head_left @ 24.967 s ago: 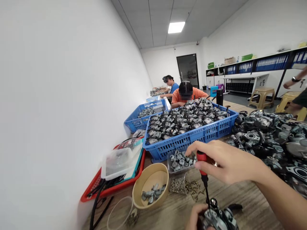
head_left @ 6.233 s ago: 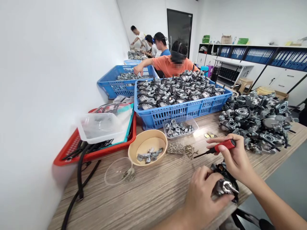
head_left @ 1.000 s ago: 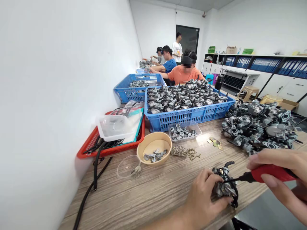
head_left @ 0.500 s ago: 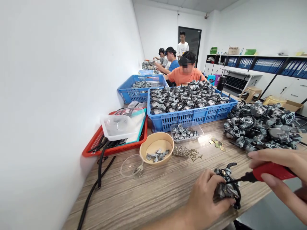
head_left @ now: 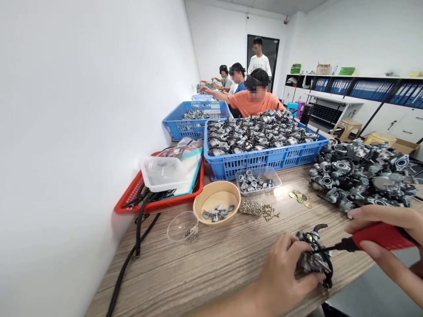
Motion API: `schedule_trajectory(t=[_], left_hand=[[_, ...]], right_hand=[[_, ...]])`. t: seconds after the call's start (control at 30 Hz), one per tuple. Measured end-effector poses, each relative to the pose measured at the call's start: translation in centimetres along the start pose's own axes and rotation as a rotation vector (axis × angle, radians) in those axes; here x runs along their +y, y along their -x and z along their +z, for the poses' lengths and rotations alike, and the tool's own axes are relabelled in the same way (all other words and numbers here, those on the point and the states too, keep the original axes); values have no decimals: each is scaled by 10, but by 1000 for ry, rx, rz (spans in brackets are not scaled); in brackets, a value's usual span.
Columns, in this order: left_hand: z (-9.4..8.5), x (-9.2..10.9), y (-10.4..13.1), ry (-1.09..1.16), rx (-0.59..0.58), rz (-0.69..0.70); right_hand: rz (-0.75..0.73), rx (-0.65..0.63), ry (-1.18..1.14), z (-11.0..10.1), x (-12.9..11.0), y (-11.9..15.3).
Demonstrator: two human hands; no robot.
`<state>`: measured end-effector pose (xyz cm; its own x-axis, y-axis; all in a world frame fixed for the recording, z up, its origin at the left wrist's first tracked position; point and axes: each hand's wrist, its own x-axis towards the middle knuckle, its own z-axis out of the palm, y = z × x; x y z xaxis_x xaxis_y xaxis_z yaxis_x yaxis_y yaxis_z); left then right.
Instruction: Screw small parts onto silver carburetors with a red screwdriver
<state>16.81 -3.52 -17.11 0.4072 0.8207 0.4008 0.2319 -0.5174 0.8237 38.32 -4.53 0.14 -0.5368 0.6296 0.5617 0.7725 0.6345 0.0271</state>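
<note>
My left hand [head_left: 286,268] grips a small carburetor [head_left: 315,259] with a black hose, low on the wooden table [head_left: 185,277] near its front edge. In my right hand [head_left: 393,246] is a red-handled screwdriver [head_left: 380,237], held level. Its dark shaft points left, and the tip meets the carburetor beside my left fingers; the exact contact spot is hidden. Brass screws [head_left: 269,212] lie loose beyond my left hand, next to a small clear box of screws [head_left: 250,207]. A few brass discs [head_left: 300,197] rest farther right.
A large pile of carburetors [head_left: 363,174] stands at the right. Behind are a blue crate [head_left: 264,160] full of carburetors and a clear tray [head_left: 257,190] of metal parts. Left are a beige bowl [head_left: 216,220], a red basket [head_left: 158,204] and black hoses [head_left: 127,264]. Co-workers sit beyond.
My hands keep their hold, with the screwdriver still against the carburetor. The co-worker in orange has stretched an arm out to the left, and the standing person has come nearer.
</note>
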Motion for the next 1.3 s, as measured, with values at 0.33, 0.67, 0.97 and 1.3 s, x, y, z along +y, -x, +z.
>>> schedule_trajectory(t=[0.33, 0.67, 0.97, 1.3], left_hand=[[-2, 1, 0, -19, -17, -8], [-3, 0, -1, -43, -35, 9], [-1, 0, 0, -39, -28, 17], [0, -1, 0, -45, -43, 5]], right_hand=[[170, 139, 27, 7, -2, 13], [466, 366, -72, 72, 32, 15], [408, 226, -110, 121, 34, 4], [440, 144, -91, 125, 37, 5]])
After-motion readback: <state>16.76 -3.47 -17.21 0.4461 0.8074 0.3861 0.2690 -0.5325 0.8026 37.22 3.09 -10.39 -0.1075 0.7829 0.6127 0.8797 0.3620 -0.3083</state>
